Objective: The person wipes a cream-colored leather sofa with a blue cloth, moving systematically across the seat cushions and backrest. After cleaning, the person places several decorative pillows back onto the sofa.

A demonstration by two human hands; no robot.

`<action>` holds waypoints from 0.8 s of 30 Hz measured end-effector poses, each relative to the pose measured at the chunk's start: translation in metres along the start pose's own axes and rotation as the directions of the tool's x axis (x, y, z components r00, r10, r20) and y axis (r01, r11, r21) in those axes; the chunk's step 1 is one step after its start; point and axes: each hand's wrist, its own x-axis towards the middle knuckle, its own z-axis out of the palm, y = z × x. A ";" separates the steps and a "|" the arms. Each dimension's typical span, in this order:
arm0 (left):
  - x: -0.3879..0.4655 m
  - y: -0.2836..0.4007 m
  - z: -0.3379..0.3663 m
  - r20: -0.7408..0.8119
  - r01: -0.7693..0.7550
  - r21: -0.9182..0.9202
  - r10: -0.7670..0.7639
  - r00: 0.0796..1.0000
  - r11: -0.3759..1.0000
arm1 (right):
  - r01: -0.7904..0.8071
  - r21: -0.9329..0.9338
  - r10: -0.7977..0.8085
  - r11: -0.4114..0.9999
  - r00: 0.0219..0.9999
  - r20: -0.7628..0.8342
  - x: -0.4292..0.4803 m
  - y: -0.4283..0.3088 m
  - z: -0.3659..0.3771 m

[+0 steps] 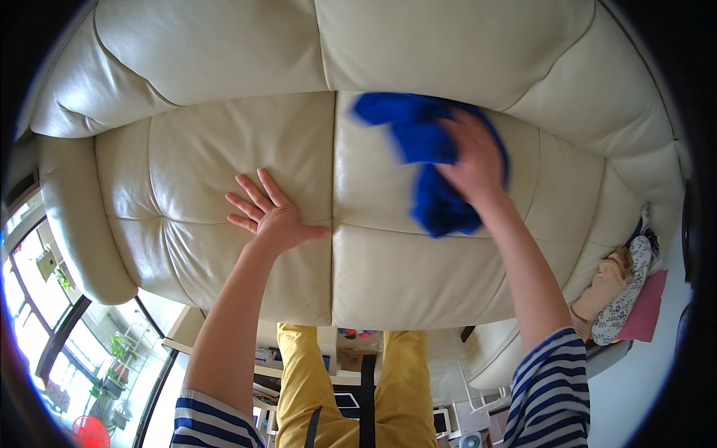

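A cream leather sofa (241, 134) fills most of the head view, its two seat cushions meeting at a centre seam. My left hand (274, 218) rests on the left seat cushion with fingers spread, holding nothing, its thumb near the seam. On the right seat cushion, my right hand (476, 154) is on a bunched blue cloth (423, 137), gripping it. Both the hand and the cloth are blurred. The cloth's loose folds spread to the left of the hand and below it, and its upper edge lies near the backrest.
Cushions or folded fabrics, among them a patterned one (622, 291) and a pink one (644, 308), lie at the sofa's right end. The left armrest (84, 224) stands beside a window. Potted plants (120, 347) and a red round object (91, 432) show at the lower left.
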 end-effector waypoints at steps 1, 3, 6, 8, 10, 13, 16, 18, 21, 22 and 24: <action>0.000 0.001 -0.002 0.023 0.004 -0.007 -0.004 1.000 1.000 | -0.171 -0.027 0.170 0.985 0.985 -0.033 -0.020 0.023 -0.021; 0.000 0.001 -0.006 0.044 0.013 -0.027 -0.012 0.999 1.000 | -0.098 -0.037 0.084 0.995 0.959 -0.272 -0.042 0.060 -0.048; 0.002 -0.001 -0.005 0.040 -0.007 -0.059 0.009 0.999 0.998 | -0.543 0.052 0.537 0.838 0.806 -0.247 -0.039 0.055 -0.038; 0.003 -0.005 -0.002 0.018 -0.055 -0.042 0.056 0.998 0.998 | -0.430 -0.041 0.407 0.902 0.877 -0.256 -0.018 0.012 -0.002; 0.005 -0.008 0.002 0.000 -0.069 -0.024 0.069 0.998 0.997 | -0.331 -0.089 0.289 0.939 0.905 -0.311 0.004 -0.048 0.038; 0.006 -0.008 0.007 -0.011 -0.034 0.015 0.034 0.999 0.999 | 0.039 0.067 -0.026 0.997 0.984 -0.176 0.037 -0.117 0.076; 0.005 -0.006 0.008 -0.069 -0.036 0.010 0.037 0.997 0.999 | 0.314 0.188 -0.326 0.931 0.945 0.038 0.060 -0.110 0.075; 0.003 -0.005 0.007 -0.065 -0.019 0.021 0.020 0.998 1.000 | 0.297 0.172 -0.305 0.939 0.952 0.024 0.051 -0.066 0.052; 0.003 -0.003 0.005 -0.037 -0.004 0.028 0.005 0.999 1.000 | 0.079 -0.038 -0.078 0.996 0.996 0.044 0.000 0.018 0.004; 0.002 -0.003 0.004 -0.028 -0.009 0.021 0.009 1.000 1.000 | -0.016 -0.029 0.015 0.999 0.999 -0.030 -0.021 0.043 -0.014; 0.003 -0.003 0.002 -0.013 -0.012 0.011 0.012 1.000 1.000 | -0.122 -0.061 0.113 0.991 0.984 -0.138 -0.043 0.077 -0.033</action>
